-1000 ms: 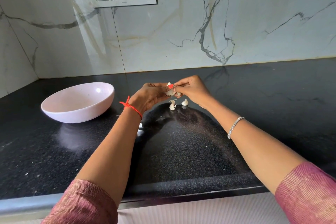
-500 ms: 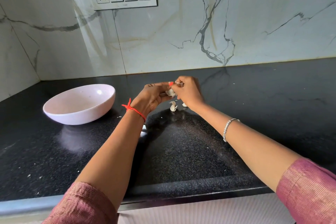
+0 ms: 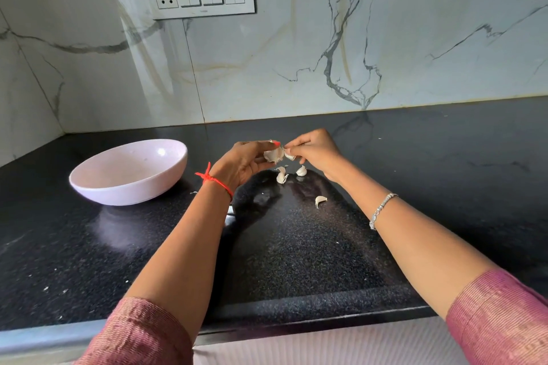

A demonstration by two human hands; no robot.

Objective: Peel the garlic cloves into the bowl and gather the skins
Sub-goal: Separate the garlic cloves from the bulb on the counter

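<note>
- Both hands are up over the worktop (image 3: 415, 187), off to the right of the bowl (image 3: 124, 190) and a bit further back than it.
- Left hand (image 3: 243, 161): the grip is pinched round a garlic clove (image 3: 274, 154), thumb on top and fingers curled underneath.
- Right hand (image 3: 314, 151): the grip is pressed together on a flap of skin (image 3: 289, 155) right where it meets the clove, so the two hands are basically touching there.
- Looks to me like the peel is mid-tear and not off yet.
- Three small white bits (image 3: 281, 175) lie on the worktop right of the bowl, two just under the hands and one nearer the front edge. Cloves or curls of skin? Honestly can't tell from here.
- The bowl sits well apart from all that, and I can't spot a peeled clove inside it.
- What could go wrong, my guess:
  - the skin is papery, so a hard tug could tear off a sliver and leave the rest stuck on the clove
  - a bared clove gets slick, so it could pop out of that left pinch and skid across the shiny worktop instead of going in the bowl
  - the hands aren't over the bowl, so the clove has to be carried left to it and could be dropped on the way
  - the skins are light and scattered, so a passing sleeve could flick them off the front edge before they're gathered
</note>
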